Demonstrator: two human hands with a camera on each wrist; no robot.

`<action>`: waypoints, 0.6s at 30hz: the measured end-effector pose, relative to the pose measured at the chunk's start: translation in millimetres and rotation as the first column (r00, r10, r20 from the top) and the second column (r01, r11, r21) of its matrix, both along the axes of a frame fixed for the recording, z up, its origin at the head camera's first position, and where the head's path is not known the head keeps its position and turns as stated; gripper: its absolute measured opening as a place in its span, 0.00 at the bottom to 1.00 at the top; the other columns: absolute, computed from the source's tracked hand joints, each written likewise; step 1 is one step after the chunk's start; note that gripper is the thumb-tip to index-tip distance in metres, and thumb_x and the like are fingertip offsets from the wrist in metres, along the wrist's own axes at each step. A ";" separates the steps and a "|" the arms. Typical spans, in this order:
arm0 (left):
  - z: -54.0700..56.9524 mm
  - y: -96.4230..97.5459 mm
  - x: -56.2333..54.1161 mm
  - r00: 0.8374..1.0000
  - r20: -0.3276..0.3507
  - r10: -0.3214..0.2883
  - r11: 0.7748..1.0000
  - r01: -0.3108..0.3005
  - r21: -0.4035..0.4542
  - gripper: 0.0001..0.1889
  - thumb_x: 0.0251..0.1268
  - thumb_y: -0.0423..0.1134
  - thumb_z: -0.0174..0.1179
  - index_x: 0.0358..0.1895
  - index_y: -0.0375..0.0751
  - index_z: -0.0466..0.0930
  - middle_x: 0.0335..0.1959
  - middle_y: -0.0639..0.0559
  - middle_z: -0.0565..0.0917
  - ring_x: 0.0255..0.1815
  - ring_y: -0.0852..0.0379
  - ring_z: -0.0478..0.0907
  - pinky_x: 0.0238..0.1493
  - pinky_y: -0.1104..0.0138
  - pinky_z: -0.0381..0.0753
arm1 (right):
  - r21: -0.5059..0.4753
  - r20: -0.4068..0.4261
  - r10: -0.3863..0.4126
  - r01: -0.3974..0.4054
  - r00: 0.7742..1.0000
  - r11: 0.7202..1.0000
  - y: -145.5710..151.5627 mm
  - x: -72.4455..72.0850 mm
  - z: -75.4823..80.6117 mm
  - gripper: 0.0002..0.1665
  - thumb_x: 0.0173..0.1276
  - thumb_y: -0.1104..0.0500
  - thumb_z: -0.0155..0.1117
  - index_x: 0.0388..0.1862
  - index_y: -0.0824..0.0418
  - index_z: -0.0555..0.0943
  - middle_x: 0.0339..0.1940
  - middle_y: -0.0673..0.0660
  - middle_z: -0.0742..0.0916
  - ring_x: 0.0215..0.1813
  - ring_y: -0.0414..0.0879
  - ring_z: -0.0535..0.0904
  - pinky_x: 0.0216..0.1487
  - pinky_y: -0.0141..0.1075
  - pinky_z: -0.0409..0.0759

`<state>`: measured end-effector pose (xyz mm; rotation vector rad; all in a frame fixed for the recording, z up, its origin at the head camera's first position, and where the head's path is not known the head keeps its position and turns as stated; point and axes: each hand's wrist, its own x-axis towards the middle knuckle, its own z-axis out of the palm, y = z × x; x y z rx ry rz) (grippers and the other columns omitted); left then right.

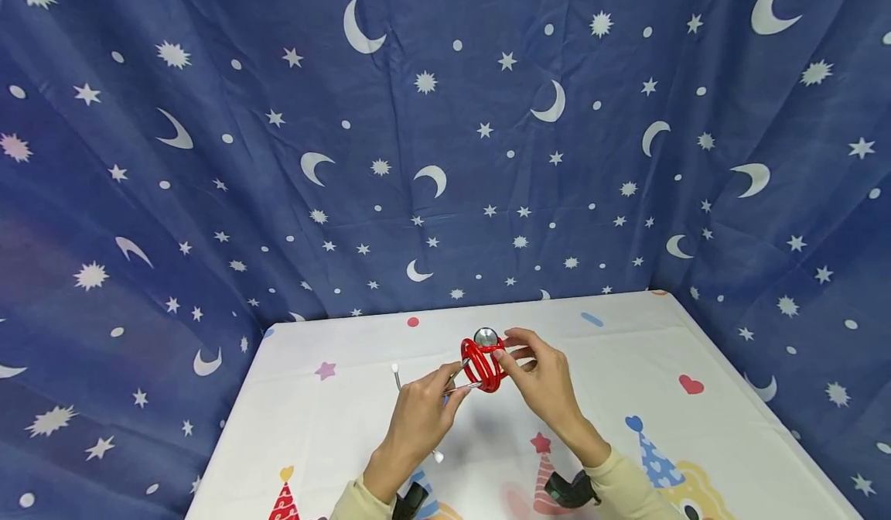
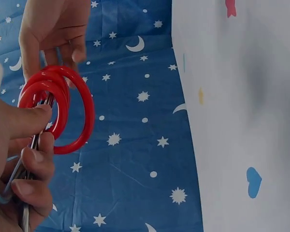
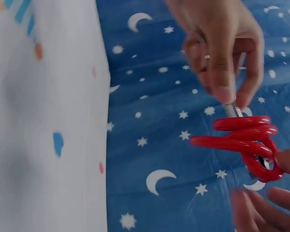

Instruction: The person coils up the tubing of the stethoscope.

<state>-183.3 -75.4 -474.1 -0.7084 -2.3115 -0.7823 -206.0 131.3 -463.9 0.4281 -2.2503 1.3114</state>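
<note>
A stethoscope with glossy red tubing (image 1: 489, 381) is held up above the table in the head view. Its tubing is wound in several loops around the metal ear tubes (image 3: 233, 110), and the round silver chestpiece (image 1: 485, 337) sits at the top of the coil. My left hand (image 1: 416, 415) grips the metal ear tubes, thumb against the curled fingers in the left wrist view. White ear tips (image 1: 394, 367) stick out on either side of that hand. My right hand (image 1: 546, 381) pinches the coil's right side near the chestpiece, its lower fingers spread off the tubing.
Under both hands is a table with a white cloth (image 1: 334, 419) printed with party hats, hearts and stars. A dark blue curtain (image 1: 445, 156) with moons and stars hangs behind it and along both sides. Black straps (image 1: 571, 490) show at the wrists.
</note>
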 end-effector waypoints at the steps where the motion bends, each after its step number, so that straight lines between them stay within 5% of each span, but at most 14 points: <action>1: -0.4 -0.3 -0.7 1.000 0.004 -0.004 1.000 0.004 0.002 0.18 0.55 0.40 0.73 0.49 0.43 0.82 0.21 0.62 0.80 0.19 0.67 0.74 0.24 0.78 0.70 | -0.052 0.083 0.045 -0.041 0.996 0.998 0.9 0.3 1.0 0.19 0.64 0.55 0.71 0.52 0.61 0.81 0.40 0.58 0.89 0.35 0.42 0.86 0.32 0.30 0.83; 4: -1.7 -1.3 -1.8 1.000 0.017 -0.008 1.000 0.008 -0.001 0.18 0.54 0.41 0.73 0.49 0.44 0.83 0.21 0.64 0.78 0.20 0.72 0.69 0.24 0.79 0.69 | -0.200 0.260 0.177 -0.126 0.949 0.972 3.5 1.3 4.2 0.20 0.67 0.55 0.68 0.55 0.63 0.80 0.44 0.63 0.89 0.37 0.46 0.88 0.36 0.33 0.86; 8: -3.6 -3.1 -2.7 0.998 0.054 -0.016 1.000 0.016 0.002 0.18 0.55 0.41 0.73 0.49 0.45 0.83 0.21 0.65 0.77 0.21 0.74 0.65 0.24 0.79 0.67 | -0.307 0.350 0.258 -0.150 0.900 0.940 6.3 0.3 5.8 0.22 0.68 0.56 0.67 0.56 0.66 0.78 0.45 0.66 0.87 0.38 0.45 0.88 0.39 0.34 0.86; 18: -6.5 -7.7 -7.1 0.985 0.153 -0.080 0.996 0.074 0.047 0.19 0.57 0.38 0.71 0.53 0.45 0.82 0.20 0.65 0.75 0.21 0.74 0.64 0.24 0.78 0.66 | -0.368 0.398 0.283 -0.131 0.873 0.921 4.6 -5.1 -0.8 0.23 0.66 0.56 0.68 0.56 0.65 0.78 0.46 0.68 0.86 0.39 0.45 0.88 0.40 0.34 0.86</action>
